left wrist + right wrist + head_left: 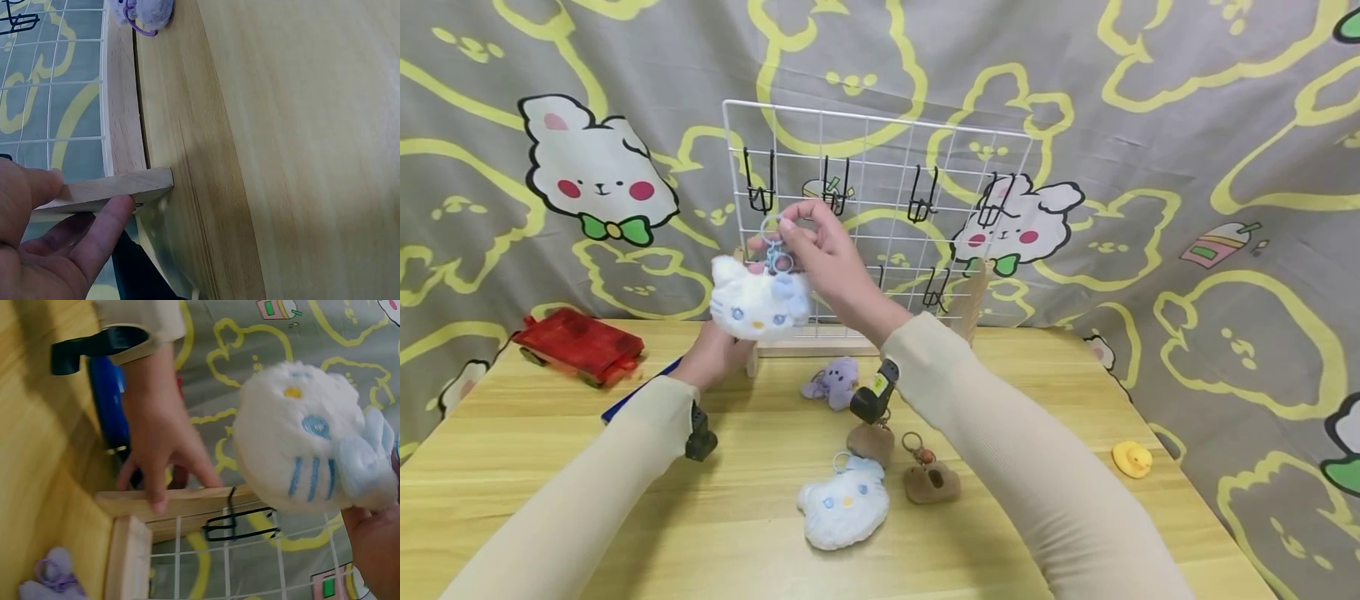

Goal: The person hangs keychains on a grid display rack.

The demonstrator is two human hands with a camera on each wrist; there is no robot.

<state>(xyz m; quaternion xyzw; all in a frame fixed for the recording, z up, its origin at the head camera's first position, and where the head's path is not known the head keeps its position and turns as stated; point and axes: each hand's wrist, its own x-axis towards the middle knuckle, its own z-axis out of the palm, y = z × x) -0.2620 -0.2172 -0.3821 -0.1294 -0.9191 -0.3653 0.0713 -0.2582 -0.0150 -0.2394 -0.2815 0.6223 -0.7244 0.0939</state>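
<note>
The right hand has a narrow grip, seemingly on the blue ring, its contact partly hidden; the white plush hangs before the wire rack, likely light, soft, best held by that ring. The left hand pinches the wooden foot.

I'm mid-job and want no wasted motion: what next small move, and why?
Probably raise the blue ring toward the leftmost upper black hook: that hook looks bare, the right grip holds the white plush up by the ring, and the left grip pinches the stand's wooden foot, which should help steady it.
</note>
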